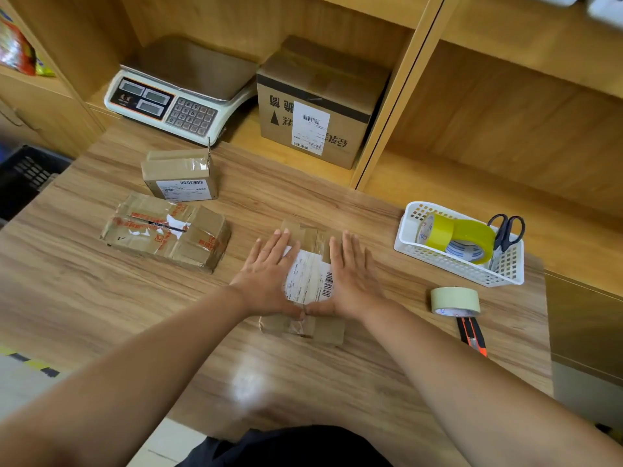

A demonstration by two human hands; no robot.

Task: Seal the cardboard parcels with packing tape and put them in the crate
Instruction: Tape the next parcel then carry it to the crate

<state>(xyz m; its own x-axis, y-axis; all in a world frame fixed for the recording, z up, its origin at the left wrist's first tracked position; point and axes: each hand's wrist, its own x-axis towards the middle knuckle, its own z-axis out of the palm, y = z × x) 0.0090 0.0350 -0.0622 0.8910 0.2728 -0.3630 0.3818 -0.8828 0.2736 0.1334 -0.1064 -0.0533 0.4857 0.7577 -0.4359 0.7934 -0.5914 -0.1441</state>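
Both hands down flat on the small parcel (308,281), on the table (303,382) left of the white basket (438,261). Left hand (269,274), right hand (350,278): each grip wide open, fingers straight, pressing, clasping nothing. Looks light, crushable, tape-slick, so take it by the side edges. The crate (23,176) waits far left of that basket.

Bright even light, glare patch on table (247,382), soft blur, wide-angle bending
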